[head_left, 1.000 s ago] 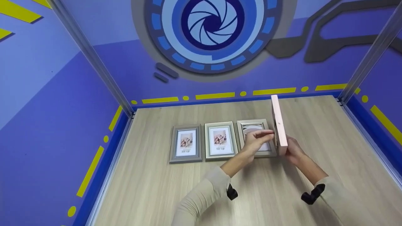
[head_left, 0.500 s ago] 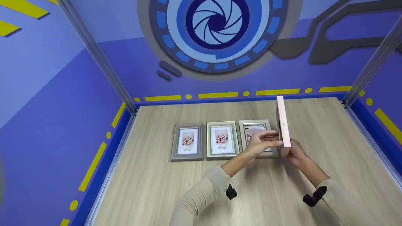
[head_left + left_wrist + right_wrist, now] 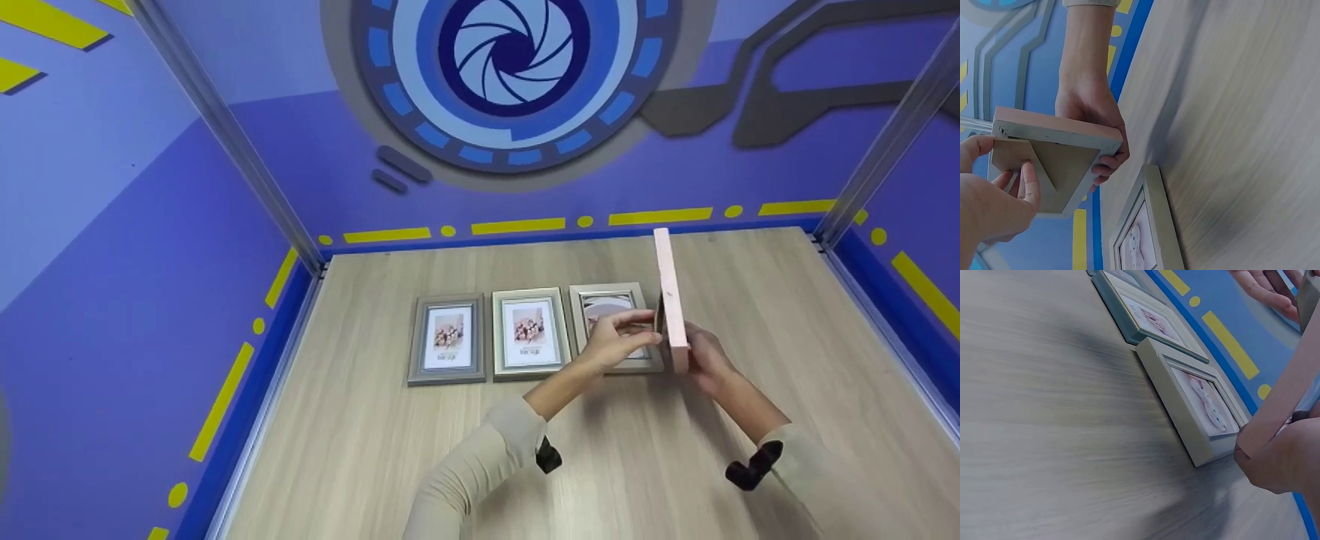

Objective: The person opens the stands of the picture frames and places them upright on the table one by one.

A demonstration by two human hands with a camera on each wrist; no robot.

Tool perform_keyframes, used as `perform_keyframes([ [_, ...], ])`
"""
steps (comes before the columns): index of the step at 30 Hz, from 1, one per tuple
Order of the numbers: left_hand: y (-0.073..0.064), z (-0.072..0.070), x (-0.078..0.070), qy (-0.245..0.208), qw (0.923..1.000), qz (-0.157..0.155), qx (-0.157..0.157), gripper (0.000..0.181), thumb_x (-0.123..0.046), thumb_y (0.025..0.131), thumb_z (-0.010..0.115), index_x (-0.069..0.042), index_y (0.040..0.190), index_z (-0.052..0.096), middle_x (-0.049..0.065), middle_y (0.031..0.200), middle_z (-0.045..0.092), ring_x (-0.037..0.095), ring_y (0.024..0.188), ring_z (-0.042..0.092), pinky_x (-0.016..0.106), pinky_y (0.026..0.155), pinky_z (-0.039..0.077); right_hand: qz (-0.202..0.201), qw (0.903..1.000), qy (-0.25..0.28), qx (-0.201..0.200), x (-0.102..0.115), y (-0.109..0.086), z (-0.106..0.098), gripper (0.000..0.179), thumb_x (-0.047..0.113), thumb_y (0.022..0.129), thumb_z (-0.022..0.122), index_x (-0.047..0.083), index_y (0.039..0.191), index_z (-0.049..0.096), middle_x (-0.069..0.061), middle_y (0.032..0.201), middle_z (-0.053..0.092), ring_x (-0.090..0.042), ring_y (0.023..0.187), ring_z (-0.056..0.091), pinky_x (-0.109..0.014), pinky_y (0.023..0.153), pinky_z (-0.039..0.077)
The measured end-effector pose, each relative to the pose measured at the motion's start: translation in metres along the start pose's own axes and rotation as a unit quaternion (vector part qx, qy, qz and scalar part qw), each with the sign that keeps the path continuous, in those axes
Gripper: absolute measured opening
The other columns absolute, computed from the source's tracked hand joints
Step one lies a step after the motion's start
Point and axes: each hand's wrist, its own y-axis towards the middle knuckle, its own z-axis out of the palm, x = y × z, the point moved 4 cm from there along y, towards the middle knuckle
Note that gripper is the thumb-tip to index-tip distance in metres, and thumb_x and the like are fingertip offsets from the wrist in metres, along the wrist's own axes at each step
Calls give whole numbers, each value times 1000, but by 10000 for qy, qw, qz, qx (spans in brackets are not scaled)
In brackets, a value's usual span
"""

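A picture frame with pink edges (image 3: 670,300) is held upright above the table, edge-on in the head view. My right hand (image 3: 709,360) grips its lower right side, fingers wrapped onto the back in the left wrist view. My left hand (image 3: 611,341) is at the frame's brown back, where its thumb and fingers pinch the fold-out stand (image 3: 1013,152), which tilts out from the backing. Beneath the left hand lies a cream picture frame (image 3: 1174,399), partly covered in the head view. The pink frame's front is turned away from the head view.
A champagne-coloured picture frame (image 3: 527,334) and a grey picture frame (image 3: 448,339) lie flat in a row to the left of the cream one. They rest on a wood-grain table (image 3: 375,450). Blue printed walls (image 3: 262,157) enclose its back and sides.
The left fingers have shifted slightly at the frame's back, with the thumb moving about the stand. The pink frame sways slightly and stays in the right hand. The flat frames stay put.
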Motion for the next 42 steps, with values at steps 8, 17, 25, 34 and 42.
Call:
perform_keyframes([
  [8,2,-2,-2,345,9989,296,-84,38,1,87,71,3,125,70,17,119,75,5,91,71,15,80,57,-6,9989,-467,-56,2,1,-5,25,20,110,39,20,129,55,16,104,65,-2,100,61,-21,86,51],
  [17,4,-2,-4,442,9975,552,-73,39,5,85,63,6,123,70,19,117,75,0,86,68,17,77,60,48,9993,-342,-120,5,-8,-10,25,21,111,36,26,123,57,12,104,62,-6,95,57,-24,84,51],
  [25,3,-7,-2,493,9980,387,-82,37,4,88,61,4,123,71,17,111,75,-2,81,61,15,73,56,-33,10000,-10,-15,6,-13,-13,24,19,111,33,21,117,56,6,94,60,-9,84,59,-25,75,54],
  [34,5,-14,4,464,9989,109,51,38,1,91,57,2,128,69,17,116,74,3,87,62,17,78,56,-155,9997,148,90,7,-17,-20,38,17,112,28,16,103,65,2,89,65,-11,79,61,-27,72,56],
  [42,9,-20,7,601,9977,231,202,39,3,94,54,4,130,67,20,120,73,7,91,65,19,78,58,-262,9996,-124,25,7,-21,-23,33,13,110,32,18,105,64,6,92,69,-9,84,63,-26,76,56],
])
